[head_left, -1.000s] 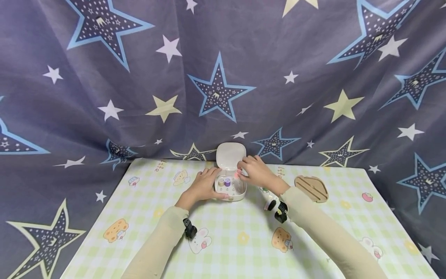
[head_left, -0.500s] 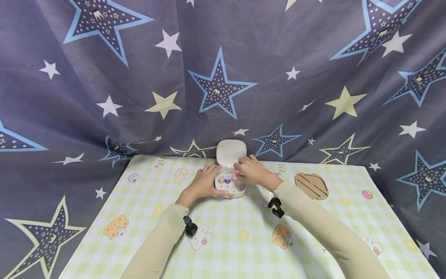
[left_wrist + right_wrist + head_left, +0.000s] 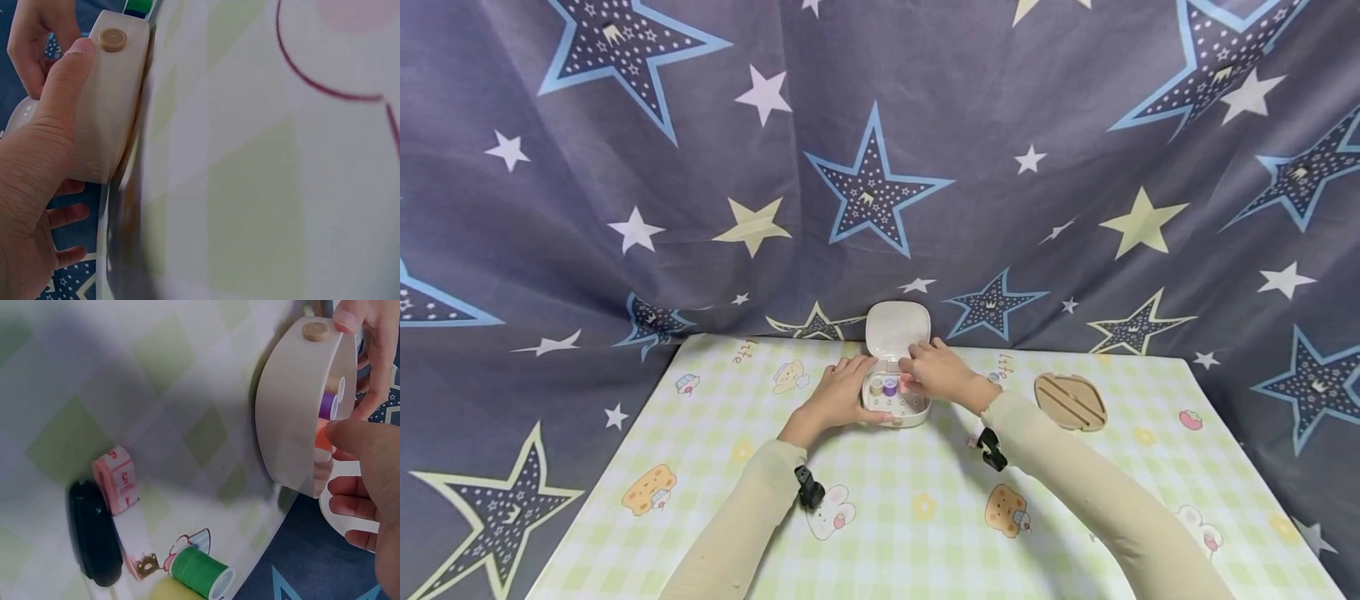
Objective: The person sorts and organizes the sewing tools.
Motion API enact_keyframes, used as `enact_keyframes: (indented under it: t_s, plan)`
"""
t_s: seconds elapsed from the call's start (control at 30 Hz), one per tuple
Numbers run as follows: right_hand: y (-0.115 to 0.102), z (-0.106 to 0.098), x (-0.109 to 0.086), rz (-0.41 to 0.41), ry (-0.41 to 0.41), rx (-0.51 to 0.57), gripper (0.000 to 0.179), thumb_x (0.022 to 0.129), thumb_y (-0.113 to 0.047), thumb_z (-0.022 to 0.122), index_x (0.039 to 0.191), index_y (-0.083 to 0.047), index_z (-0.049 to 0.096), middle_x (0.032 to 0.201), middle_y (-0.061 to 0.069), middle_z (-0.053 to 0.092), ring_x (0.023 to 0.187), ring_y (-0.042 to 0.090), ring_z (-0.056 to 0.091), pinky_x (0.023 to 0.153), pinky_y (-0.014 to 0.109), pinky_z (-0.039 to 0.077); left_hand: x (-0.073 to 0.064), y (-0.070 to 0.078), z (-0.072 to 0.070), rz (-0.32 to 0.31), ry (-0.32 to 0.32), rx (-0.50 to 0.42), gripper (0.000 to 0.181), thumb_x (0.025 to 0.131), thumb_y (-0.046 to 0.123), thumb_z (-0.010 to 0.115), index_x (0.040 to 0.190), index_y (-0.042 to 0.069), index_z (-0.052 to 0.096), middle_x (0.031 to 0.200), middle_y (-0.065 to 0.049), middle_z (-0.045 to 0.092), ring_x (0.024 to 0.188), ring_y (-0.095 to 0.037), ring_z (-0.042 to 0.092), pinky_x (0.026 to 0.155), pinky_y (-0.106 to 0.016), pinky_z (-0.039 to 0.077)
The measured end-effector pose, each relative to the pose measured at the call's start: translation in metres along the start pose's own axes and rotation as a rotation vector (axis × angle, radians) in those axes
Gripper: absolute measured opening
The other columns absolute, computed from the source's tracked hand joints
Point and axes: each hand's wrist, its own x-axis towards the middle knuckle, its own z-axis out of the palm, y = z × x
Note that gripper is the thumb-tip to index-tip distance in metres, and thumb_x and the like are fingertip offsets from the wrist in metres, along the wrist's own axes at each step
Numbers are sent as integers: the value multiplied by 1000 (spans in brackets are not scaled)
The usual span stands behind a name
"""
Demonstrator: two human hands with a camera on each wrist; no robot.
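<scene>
The right grip (image 3: 942, 372) pinched an orange-pink spool (image 3: 322, 434), right of the left grip (image 3: 837, 395), which held the white box (image 3: 284, 409).

"life" printed twice on tablecloth (image 3: 880, 533), "5" on tape measure (image 3: 117, 481)

A home-style sewing corner: a sturdy-looking desk (image 3: 880, 483) with a pale green-and-white checked surface, printed with cartoon bears, rabbits and flowers, fills the bottom of the head view, backed by a slate-purple fabric curtain (image 3: 700, 167) with blue, white and yellow stars across the top and both sides. At centre, a cream, rounded-square box (image 3: 916, 420) holds small tan and purple thread spools (image 3: 891, 387). A pink-and-white numbered tape measure (image 3: 117, 481), lower left, and a green thread spool (image 3: 197, 570), bottom centre, appear in the right wrist view.
</scene>
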Motion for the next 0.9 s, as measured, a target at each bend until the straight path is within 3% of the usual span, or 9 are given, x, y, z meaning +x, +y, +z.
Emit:
enact_keyframes:
  t_s: [0.43, 0.9]
  plan:
    - [-6, 8, 4, 9, -38, 16, 23, 90, -35, 77, 100, -15, 70, 95, 5, 63, 91, 24, 57, 81, 40, 42, 0, -3, 1, 8, 3, 3, 113, 70, 72, 80, 154, 9, 38, 148, -10, 49, 130, -31, 49, 104, -54, 42]
    - [-8, 7, 5, 12, -51, 10, 20, 87, -31, 79, 96, -15, 70, 93, 5, 63, 91, 25, 56, 82, 42, 42, -1, -2, 2, 4, 2, -6, 112, 70, 71, 81, 154, 10, 38, 148, -9, 49, 131, -31, 49, 105, -54, 41]
